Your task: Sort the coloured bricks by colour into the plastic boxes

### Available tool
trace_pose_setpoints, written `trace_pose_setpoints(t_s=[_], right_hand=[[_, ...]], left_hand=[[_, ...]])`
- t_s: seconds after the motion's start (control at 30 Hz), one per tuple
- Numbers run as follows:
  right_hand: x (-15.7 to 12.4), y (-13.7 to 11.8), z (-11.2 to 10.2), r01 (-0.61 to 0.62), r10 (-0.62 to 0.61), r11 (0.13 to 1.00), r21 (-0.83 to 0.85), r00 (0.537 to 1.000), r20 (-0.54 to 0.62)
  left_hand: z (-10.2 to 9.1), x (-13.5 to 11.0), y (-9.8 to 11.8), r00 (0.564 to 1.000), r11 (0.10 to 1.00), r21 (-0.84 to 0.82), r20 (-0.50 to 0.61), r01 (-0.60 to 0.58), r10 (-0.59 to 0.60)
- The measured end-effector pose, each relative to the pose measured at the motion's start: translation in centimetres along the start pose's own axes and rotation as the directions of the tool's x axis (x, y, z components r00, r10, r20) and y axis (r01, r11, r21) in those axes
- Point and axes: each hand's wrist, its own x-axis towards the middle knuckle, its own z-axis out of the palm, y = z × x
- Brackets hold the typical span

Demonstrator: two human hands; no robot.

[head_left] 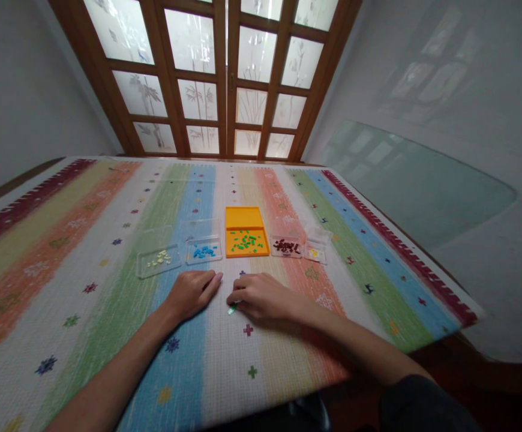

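My right hand (261, 296) is low over the cloth, thumb and fingers pinched at a small green piece (232, 308). The piece is partly covered by the fingertips, so its exact shape is unclear. To its left, my left hand (193, 293) rests on the cloth with fingers loosely bent and apparently nothing in them. Just beyond both hands stands an orange box (243, 218), its lid folded back, with several small green bricks (246, 241) scattered inside.
Clear plastic boxes flank the orange one: cream pieces (159, 258) and blue bricks (204, 251) on the left, dark brown pieces (287, 246) and yellow-and-white pieces (315, 254) on the right. A striped tablecloth (121, 264) covers the table. Glazed wooden doors (222, 78) stand behind.
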Motion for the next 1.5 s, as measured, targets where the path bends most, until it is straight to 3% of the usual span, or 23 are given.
trace_pose_setpoints(t_s=[0.53, 0.9, 1.23, 1.5], right_hand=[[0.4, -0.1, -0.3, 0.021, -0.017, 0.997, -0.068, 0.998, 0.058], [0.3, -1.5, -0.4, -0.055, 0.065, 0.992, -0.116, 0.995, 0.080], [0.3, -1.4, -0.3, -0.055, 0.062, 0.993, -0.103, 0.996, 0.066], [1.0, -0.7, 0.7, -0.024, 0.024, 1.000, 0.020, 1.000, 0.010]], left_hand=[[0.2, -0.1, -0.1, 0.999, 0.998, 0.061, -0.003, -0.034, 0.034], [0.3, -0.1, -0.2, 0.999, 0.997, 0.069, -0.020, -0.041, 0.042], [0.3, -0.1, -0.2, 0.998, 0.997, 0.062, -0.029, -0.048, 0.050], [0.3, 0.0, -0.1, 0.999, 0.999, 0.040, -0.025, -0.033, 0.034]])
